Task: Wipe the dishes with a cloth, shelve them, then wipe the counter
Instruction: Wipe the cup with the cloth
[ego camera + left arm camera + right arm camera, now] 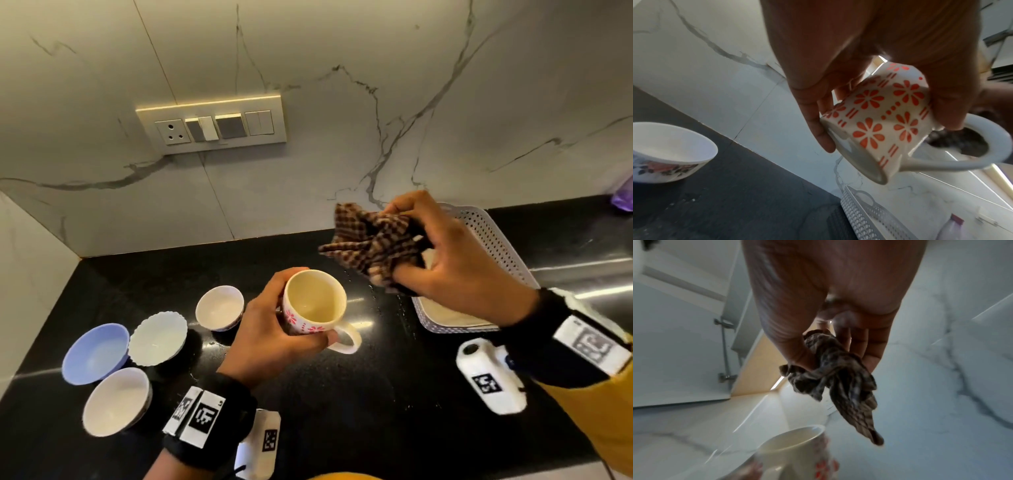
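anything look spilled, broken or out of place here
Nothing is broken or tipped. The one oddity is small water droplets on the black counter, scattered between the mug held in the left hand and the white basket. The four bowls sit upright at the left; the right hand grips the checked cloth.

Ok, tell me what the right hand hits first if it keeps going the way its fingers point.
Probably the mug. The right hand, gripping the cloth, points left and down toward the mug's open mouth, held by the left hand. Depth is unclear; the cloth's hanging tip would likely touch first.

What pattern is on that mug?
Red-orange flowers, dashes and dots on cream mug; clearest in left wrist view.
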`<state>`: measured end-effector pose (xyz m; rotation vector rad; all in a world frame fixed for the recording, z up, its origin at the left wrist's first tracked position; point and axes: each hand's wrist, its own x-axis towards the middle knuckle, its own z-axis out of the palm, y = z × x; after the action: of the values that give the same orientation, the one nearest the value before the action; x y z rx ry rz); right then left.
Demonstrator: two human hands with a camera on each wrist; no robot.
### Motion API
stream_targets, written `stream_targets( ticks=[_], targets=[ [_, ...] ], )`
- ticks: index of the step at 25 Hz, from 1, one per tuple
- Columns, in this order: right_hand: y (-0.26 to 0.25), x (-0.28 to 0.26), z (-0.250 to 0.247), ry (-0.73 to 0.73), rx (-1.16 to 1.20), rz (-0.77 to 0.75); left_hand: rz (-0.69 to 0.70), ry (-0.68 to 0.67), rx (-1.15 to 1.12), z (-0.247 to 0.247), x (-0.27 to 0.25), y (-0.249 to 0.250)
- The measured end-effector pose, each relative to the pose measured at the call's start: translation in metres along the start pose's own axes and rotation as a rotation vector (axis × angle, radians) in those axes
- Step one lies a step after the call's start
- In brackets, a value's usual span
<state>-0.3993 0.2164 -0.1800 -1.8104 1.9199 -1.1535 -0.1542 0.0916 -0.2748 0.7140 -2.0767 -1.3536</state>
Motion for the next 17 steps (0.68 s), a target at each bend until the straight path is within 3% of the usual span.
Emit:
stream_targets(
  ticks=[4,7,10,13,17],
  targets=[
    [-0.029,-0.01,0.039,-0.211,-0.266,-0.288,0.04,0.009,-0.037,-0.008,-0.007,0.017],
    [-0.027,-0.018,0.052,-0.463,-0.5,-0.351,0.167,-0.018,0.187,-0.031,-0.012,0.015],
    [-0.033,-0.016,0.067,-0.616,-0.634,-0.394,0.262,-0.099,0.432,-0.044,-0.018,0.02],
    [-0.037,-0.012,0.089,-0.614,-0.758,-0.505,0.284,-0.168,0.608,-0.05,-0.019,0.027],
    [-0.046,-0.001,0.103,-0.415,-0.76,-0.586,0.264,-0.131,0.553,-0.068,-0.023,0.03]
  ],
)
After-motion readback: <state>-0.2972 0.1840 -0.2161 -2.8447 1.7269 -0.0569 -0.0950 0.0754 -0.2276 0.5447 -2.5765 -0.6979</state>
